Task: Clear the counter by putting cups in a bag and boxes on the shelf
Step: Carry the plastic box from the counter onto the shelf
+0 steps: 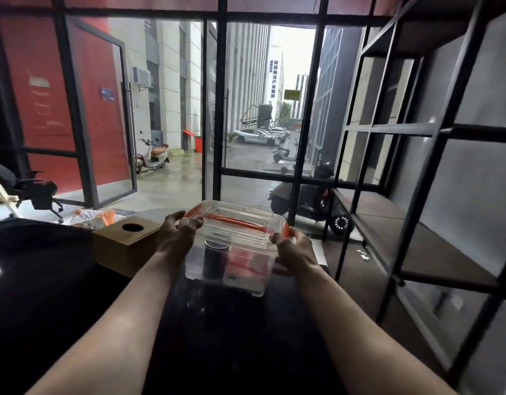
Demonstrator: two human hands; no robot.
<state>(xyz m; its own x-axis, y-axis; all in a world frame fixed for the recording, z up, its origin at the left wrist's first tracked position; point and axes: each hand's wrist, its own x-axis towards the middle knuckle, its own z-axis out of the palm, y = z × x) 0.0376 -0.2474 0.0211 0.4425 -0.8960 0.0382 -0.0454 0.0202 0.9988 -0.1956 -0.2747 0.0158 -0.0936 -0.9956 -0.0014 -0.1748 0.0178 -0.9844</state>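
Note:
A clear plastic box (234, 246) with orange clips and an orange handle is held up above the dark counter (231, 337). My left hand (176, 235) grips its left side and my right hand (293, 248) grips its right side. Through its walls a dark cylinder and something red show. The black metal shelf (411, 223) stands to the right, its brown boards close to the box. A wooden box (126, 243) with a round hole in its top sits on the counter just left of my left hand.
A second clear container with orange parts (93, 218) lies behind the wooden box. A black device on a stand (38, 192) is at the far left. Glass panes in black frames close the far side, with parked scooters outside.

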